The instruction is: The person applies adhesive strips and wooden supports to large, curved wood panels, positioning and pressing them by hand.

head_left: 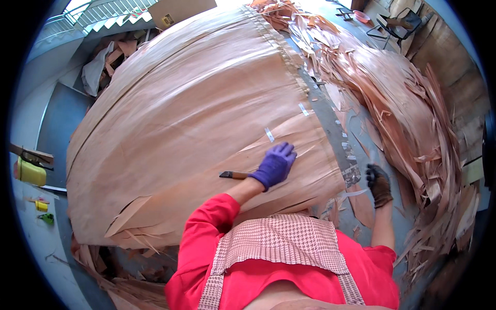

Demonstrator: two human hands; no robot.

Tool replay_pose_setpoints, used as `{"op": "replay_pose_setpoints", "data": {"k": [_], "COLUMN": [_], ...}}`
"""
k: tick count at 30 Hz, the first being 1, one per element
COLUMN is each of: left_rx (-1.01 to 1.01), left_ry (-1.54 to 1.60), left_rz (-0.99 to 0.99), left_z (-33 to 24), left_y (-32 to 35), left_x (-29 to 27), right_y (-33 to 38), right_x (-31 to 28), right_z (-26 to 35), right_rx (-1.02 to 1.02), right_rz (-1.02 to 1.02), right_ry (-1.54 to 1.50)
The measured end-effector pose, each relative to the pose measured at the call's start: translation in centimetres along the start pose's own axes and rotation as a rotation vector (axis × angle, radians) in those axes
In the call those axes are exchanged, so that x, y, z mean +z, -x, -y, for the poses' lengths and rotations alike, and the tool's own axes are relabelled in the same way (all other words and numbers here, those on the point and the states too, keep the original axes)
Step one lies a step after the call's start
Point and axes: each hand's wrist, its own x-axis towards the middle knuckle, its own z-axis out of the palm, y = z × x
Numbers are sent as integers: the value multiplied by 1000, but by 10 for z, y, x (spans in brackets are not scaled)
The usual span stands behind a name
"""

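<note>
My left hand [276,164], in a purple glove, lies on a wide, thin sheet of reddish-tan wood veneer [196,111], fingers extended. Beside its wrist lies a knife [234,175] with a dark blade and a wooden handle, partly hidden under the wrist. Two short strips of pale tape, one [269,135] just beyond the hand and another [303,109] farther out, are on the veneer. Off the sheet's right edge, my right hand [380,185] wears a dark glove, its fingers bent together; what they hold is too small to make out.
Several tape pieces stick along a grey strip [338,139] at the veneer's right edge. Loose veneer scraps [392,98] heap up on the right. A folding chair [400,26] and a pink basin [361,16] stand at the far right. At the left is a yellow container [31,172].
</note>
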Motion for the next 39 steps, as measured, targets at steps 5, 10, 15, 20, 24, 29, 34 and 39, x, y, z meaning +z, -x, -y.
{"op": "replay_pose_setpoints", "data": {"k": [5, 10, 15, 20, 24, 29, 34, 39], "left_rx": [-110, 216, 366, 407, 396, 266, -118, -369], "left_ry": [1486, 956, 758, 678, 606, 533, 469, 359], "left_rz": [81, 271, 351, 372, 372, 406, 378, 6], "left_z": [-40, -112, -131, -133, -136, -120, -31, -18], "left_y": [-43, -31, -33, -36, -31, -23, 52, 141], "left_x": [-186, -310, -296, -288, -284, -261, -151, -71], "right_y": [26, 10, 30, 21, 28, 35, 61, 83], "right_x": [-117, -123, -106, -107, -86, -84, -41, 18], "right_z": [-24, -71, -66, -66, -68, -81, -86, -98], "right_rx": [-123, -194, -53, -80, -146, -234, -93, 35], "right_rz": [-390, -354, -396, -331, -398, -311, -216, 358], "right_ry": [-201, -101, -229, -247, -104, -55, 145, 155]}}
